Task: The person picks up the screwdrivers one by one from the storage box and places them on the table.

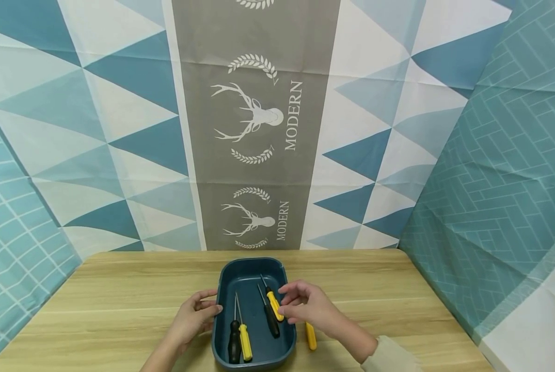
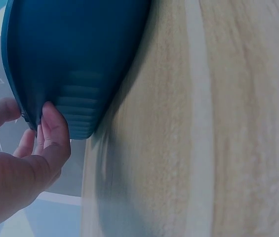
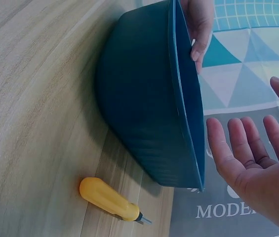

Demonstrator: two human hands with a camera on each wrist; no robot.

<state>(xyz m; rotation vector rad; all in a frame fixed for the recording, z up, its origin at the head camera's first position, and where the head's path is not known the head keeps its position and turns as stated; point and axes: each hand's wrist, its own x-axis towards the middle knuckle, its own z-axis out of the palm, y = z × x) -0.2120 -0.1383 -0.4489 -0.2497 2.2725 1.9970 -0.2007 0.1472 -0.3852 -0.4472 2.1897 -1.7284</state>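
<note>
A dark blue bin (image 1: 254,281) stands on the table with black and yellow screwdrivers inside. My left hand (image 1: 194,316) pinches its left rim, thumb over the edge and fingers along the outer wall. Over the right rim, my right hand (image 1: 311,305) has its fingers apart and holds nothing; the right wrist view shows the palm bare. Nearest to it inside the bin are a yellow screwdriver (image 1: 273,304) and a black screwdriver (image 1: 271,320). Another black screwdriver (image 1: 234,343) and yellow screwdriver (image 1: 245,343) lie at the near left of the bin.
A yellow-handled tool (image 3: 108,198) with a black collar and short metal tip lies on the wooden table (image 1: 133,299), right of the bin. Behind the table hangs a patterned cloth (image 1: 254,155), with tile-print sheets at both sides.
</note>
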